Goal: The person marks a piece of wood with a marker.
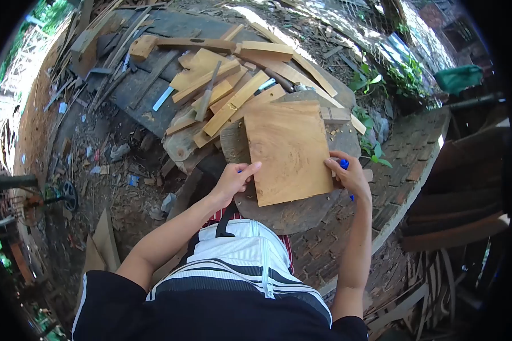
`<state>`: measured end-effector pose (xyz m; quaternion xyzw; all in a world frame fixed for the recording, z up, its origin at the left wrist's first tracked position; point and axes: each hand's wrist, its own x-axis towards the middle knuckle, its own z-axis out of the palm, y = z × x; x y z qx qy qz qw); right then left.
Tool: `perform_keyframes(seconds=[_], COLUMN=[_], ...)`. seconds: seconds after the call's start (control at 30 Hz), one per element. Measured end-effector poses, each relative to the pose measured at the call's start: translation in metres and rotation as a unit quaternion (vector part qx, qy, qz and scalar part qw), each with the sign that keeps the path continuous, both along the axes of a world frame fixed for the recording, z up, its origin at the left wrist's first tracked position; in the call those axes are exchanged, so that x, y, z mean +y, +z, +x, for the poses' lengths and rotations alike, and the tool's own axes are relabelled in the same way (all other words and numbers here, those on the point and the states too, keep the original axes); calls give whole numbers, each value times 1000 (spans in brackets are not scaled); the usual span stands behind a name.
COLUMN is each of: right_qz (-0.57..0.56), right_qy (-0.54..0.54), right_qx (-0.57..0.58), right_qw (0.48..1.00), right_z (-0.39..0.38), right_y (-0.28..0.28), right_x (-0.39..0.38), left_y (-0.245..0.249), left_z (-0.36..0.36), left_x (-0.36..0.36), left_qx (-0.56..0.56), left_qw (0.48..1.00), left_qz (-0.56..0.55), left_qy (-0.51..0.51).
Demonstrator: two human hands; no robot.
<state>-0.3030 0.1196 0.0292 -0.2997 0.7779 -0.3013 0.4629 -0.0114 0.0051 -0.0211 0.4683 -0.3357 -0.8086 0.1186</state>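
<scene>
A flat, nearly square wooden board (pixel 290 149) lies tilted slightly over a round wood block (pixel 284 216). My left hand (pixel 235 182) pinches the board's left edge, the thumb resting on its face. At the opposite edge, my right hand (pixel 352 177) grips the board with thumb on top and fingers underneath. A blue pen-like object (pixel 344 163) also shows between the right hand's fingers, its other end poking out below the palm. The fingers under the board are partly hidden.
Beyond the board lie several wood offcuts (pixel 244 102), a chisel-like tool (pixel 205 105) and a wooden mallet (pixel 143 48). A brick ledge (pixel 395 182) curves along the right. Scraps litter the ground at left, and curved wood pieces (pixel 432 290) stand at lower right.
</scene>
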Motion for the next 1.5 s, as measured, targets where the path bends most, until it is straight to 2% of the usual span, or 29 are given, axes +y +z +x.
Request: perform_keyframes(seconds=[0.07,0.1,0.17,0.27,0.33,0.4,0.73,0.87,0.97,1.33,1.5], right_qz=[3,0,14,22,39,45,40,36,40,25,37], right_qy=[15,2,12,9,-31,-22,-49,-51,-67,-81,-78], right_qx=[20,35,41,37,26,20,20,31,40,19,38], right_qw=[1000,999,999,999,998,999,998,998,996,996,996], right_z=[-5,-6,-2,-2,1,4,6,7,10,5,10], right_y=[-11,-14,-9,-9,-6,-2,-6,-6,-2,-9,-2], right_x=[0,-2,-8,-8,-10,-12,-10,-9,-9,-7,-9], left_y=[-11,-13,-17,-13,-20,-23,-21,-22,-19,-20,-18], left_z=[-3,-3,-3,-5,-5,-6,-4,-4,-2,-6,-4], left_x=[0,1,4,7,7,7,7,5,0,4,2], left_qx=[-25,-23,-46,-55,-69,-49,-3,-4,-25,-23,-16], left_qw=[996,997,990,985,985,979,979,980,981,979,981], left_qz=[-79,-71,-120,-158,-153,-193,-202,-198,-179,-197,-178], left_qy=[-43,-17,-59,-34,-38,-49,-10,-17,-74,-50,-78])
